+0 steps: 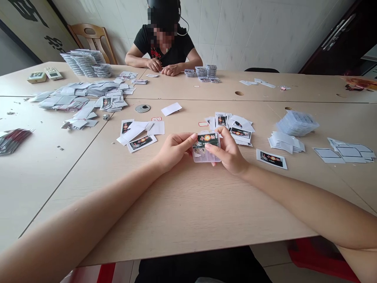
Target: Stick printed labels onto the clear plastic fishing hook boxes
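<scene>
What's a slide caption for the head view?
Left hand and right hand hold a clear plastic box with dark print over the table, another person opposite.

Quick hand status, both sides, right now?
Left hand: closed, holding the left side of a translucent rectangular plastic case showing a dark printed card.
Right hand: closed, holding the same case's right side, thumb across its face.

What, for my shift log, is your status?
Left grip, right grip: both on translucent case. Dark printed card at its upper part. Loose cards beyond, not blocking.
</scene>
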Available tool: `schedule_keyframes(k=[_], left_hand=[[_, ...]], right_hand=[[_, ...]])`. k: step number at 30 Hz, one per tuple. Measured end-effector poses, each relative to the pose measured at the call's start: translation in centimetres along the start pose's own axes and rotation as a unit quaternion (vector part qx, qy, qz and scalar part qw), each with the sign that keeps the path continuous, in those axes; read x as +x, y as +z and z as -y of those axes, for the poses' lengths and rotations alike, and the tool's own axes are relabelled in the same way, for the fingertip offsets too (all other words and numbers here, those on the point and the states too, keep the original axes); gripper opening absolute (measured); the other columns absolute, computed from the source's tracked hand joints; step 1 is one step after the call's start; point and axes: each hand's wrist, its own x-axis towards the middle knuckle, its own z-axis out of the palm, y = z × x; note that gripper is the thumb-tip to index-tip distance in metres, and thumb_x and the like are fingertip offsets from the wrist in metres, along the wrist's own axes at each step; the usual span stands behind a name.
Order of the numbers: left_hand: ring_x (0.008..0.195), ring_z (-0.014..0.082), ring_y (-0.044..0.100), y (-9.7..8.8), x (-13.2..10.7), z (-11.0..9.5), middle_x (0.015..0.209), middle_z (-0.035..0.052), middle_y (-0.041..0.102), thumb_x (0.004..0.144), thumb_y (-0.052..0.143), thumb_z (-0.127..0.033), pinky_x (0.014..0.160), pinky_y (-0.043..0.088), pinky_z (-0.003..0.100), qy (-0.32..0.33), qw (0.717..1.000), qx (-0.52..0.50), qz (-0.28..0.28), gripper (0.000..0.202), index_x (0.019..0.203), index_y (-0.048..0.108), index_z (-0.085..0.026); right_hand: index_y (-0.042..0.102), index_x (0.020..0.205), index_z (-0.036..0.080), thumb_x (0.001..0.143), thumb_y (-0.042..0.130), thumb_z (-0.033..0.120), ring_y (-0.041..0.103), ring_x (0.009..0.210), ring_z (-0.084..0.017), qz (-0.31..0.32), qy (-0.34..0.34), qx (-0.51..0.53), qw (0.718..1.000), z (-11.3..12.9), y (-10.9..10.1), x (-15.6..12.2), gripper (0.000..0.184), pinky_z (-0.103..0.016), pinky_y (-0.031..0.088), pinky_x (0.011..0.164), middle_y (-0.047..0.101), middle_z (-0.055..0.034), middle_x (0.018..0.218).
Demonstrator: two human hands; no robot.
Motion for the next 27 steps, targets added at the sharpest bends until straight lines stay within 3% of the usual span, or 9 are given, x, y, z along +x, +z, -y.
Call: schedule_keyframes(k=[3,6,13,16,18,20,23,25,27], left_hand=[[0.061,0.0107,0.053,0.1,-0.3,-0.2,0.071,0.0016,0.062,0.085,0.054,-0.046,0.057,0.044,0.022,0.031,0.996,0.083,-0.031,0.032,0.086,0.070,-0.018],[0.058,0.0104,0.050,0.2,-0.4,-0.3,0.066,0.0009,0.060,0.085,0.054,-0.045,0.054,0.042,0.021,0.050,0.991,0.118,-0.035,0.032,0.086,0.070,-0.017],[0.062,0.0135,0.057,0.1,-0.3,-0.1,0.073,0.0045,0.065,0.083,0.056,-0.046,0.057,0.045,0.024,-0.005,0.998,0.057,-0.035,0.034,0.079,0.069,-0.015],[0.064,0.0146,0.059,0.0,-0.2,-0.1,0.074,0.0050,0.066,0.082,0.057,-0.048,0.058,0.046,0.025,-0.013,0.998,0.047,-0.046,0.035,0.081,0.069,-0.015],[0.067,0.0157,0.061,-0.1,-0.2,-0.1,0.078,0.0062,0.067,0.081,0.057,-0.050,0.058,0.047,0.025,-0.023,0.998,0.045,-0.043,0.037,0.084,0.069,-0.014],[0.070,0.0171,0.062,-0.1,-0.2,-0.2,0.083,0.0076,0.068,0.081,0.056,-0.051,0.059,0.048,0.026,-0.031,0.998,0.044,-0.033,0.040,0.088,0.069,-0.014],[0.071,0.0175,0.062,-0.1,-0.1,-0.1,0.085,0.0083,0.068,0.082,0.055,-0.052,0.061,0.048,0.027,-0.029,0.998,0.041,-0.029,0.041,0.088,0.069,-0.014],[0.070,0.0169,0.061,-0.1,0.0,-0.1,0.084,0.0080,0.068,0.082,0.055,-0.052,0.062,0.048,0.027,-0.024,0.998,0.042,-0.031,0.041,0.087,0.068,-0.014],[0.069,0.0163,0.060,-0.1,0.0,-0.1,0.084,0.0077,0.068,0.082,0.054,-0.052,0.061,0.048,0.027,-0.021,0.998,0.047,-0.029,0.041,0.087,0.068,-0.014]], right_hand=[[0.045,0.097,0.024,0.081,0.063,0.042,0.053,0.059,-0.012,0.001,0.046,-0.016,0.999,-0.1,-0.1,0.4,0.030,-0.021,0.042,0.039,0.053,0.0023,0.077],[0.052,0.078,0.019,0.086,0.053,0.049,0.046,0.059,-0.011,-0.023,0.015,-0.083,0.996,-0.1,-0.2,0.8,0.032,-0.023,0.040,0.050,0.046,0.0020,0.067],[0.053,0.070,0.019,0.093,0.036,0.053,0.048,0.064,-0.014,-0.023,-0.041,-0.102,0.994,-0.5,0.2,0.9,0.045,-0.027,0.040,0.062,0.048,-0.0007,0.065],[0.057,0.076,0.020,0.094,0.029,0.056,0.050,0.058,-0.014,-0.079,-0.045,-0.178,0.980,0.3,-1.8,1.9,0.048,-0.029,0.042,0.059,0.052,-0.0012,0.064],[0.057,0.077,0.021,0.090,0.042,0.051,0.055,0.072,-0.017,-0.148,-0.091,-0.318,0.932,1.7,-4.9,2.9,0.035,-0.032,0.044,0.070,0.058,-0.0028,0.074],[0.060,0.079,0.021,0.081,0.058,0.042,0.055,0.090,-0.022,-0.242,-0.088,-0.494,0.830,3.5,-9.1,3.6,0.021,-0.038,0.040,0.085,0.061,-0.0056,0.091],[0.063,0.095,0.020,0.075,0.063,0.044,0.040,0.119,-0.033,-0.344,0.055,-0.651,0.675,6.2,-16.0,2.8,0.032,-0.051,0.027,0.098,0.050,-0.0134,0.123],[0.058,0.111,0.021,0.072,0.062,0.057,0.034,0.124,-0.038,-0.404,0.163,-0.656,0.616,7.2,-19.7,1.1,0.054,-0.053,0.027,0.097,0.043,-0.0180,0.132],[0.048,0.126,0.022,0.067,0.059,0.068,0.037,0.122,-0.039,-0.415,0.248,-0.627,0.611,7.3,-22.1,-0.7,0.076,-0.051,0.034,0.090,0.041,-0.0215,0.134]])
